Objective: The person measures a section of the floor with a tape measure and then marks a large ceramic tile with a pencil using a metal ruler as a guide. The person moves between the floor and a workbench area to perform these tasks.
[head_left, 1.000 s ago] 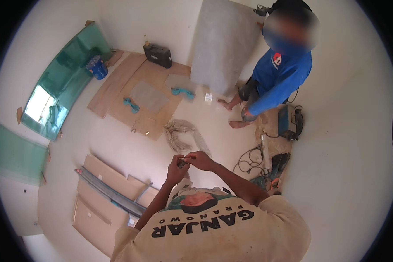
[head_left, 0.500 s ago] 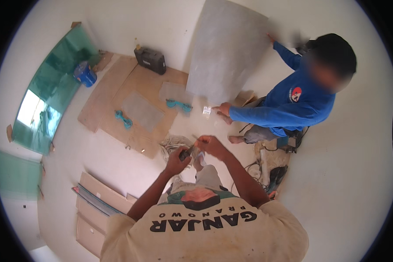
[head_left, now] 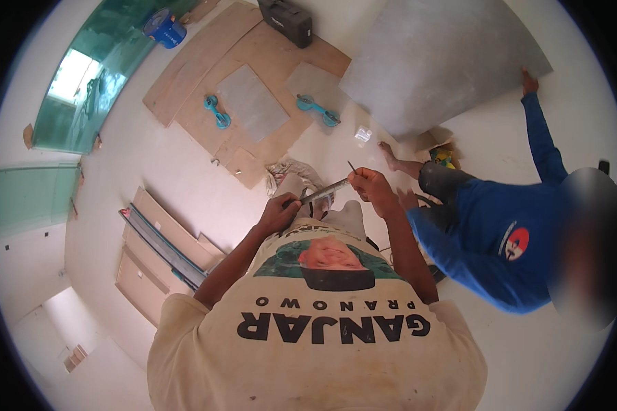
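My left hand (head_left: 278, 214) is closed around one end of a narrow grey metal strip (head_left: 327, 190), possibly a measuring tape's blade. The strip slants up to my right hand (head_left: 373, 187), which is closed on its other end, with a thin dark rod (head_left: 351, 166) sticking up from the fingers; which fingers hold which is unclear. Both hands are above my trousered legs (head_left: 346, 219), in front of my beige shirt. A crumpled cloth (head_left: 281, 175) lies on the floor just beyond them.
A co-worker in a blue top (head_left: 487, 226) bends at right, one hand on a grey sheet (head_left: 439, 61). Suction lifters (head_left: 214, 109) and small panels lie on cardboard (head_left: 185, 133). Green glass (head_left: 96, 61), a blue bucket (head_left: 163, 29), a black case (head_left: 288, 24) and long strips (head_left: 159, 243) surround this.
My hands have moved apart, with the strip now showing between them, and my right hand is higher. The co-worker has bent down toward the lower right. The view has also shifted.
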